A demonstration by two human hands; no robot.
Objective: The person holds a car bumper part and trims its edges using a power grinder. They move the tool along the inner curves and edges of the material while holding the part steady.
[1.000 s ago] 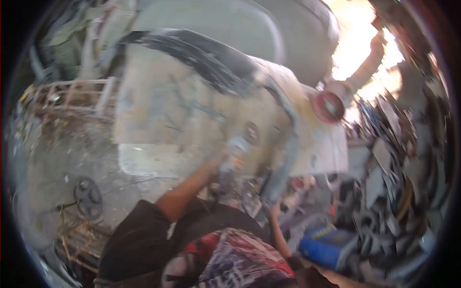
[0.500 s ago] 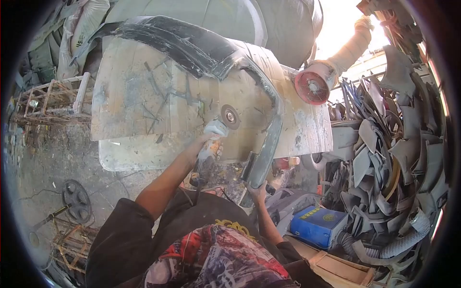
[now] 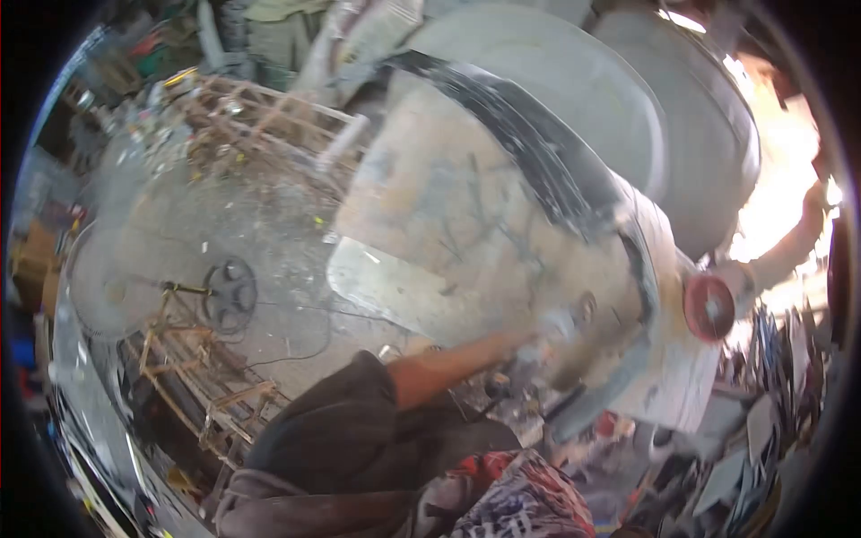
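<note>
My left hand is closed around an angle grinder, blurred by motion. Its round disc faces up over the cardboard-covered worktop, left of a dark curved plastic part that looks like a car bumper. That part lies along the worktop's far side and bends down its right side to a grey lower end. My right hand cannot be made out near that end.
A dusty cardboard sheet covers the worktop. Beyond its right edge stands a red round fan with a duct. A rusty metal frame and a pedestal fan are at left. Grey panels crowd the lower right.
My view has swung left, so the worktop and bumper appear farther right and tilted. My left hand still holds the grinder. My right hand, earlier at the bumper's lower end, has dropped from sight.
</note>
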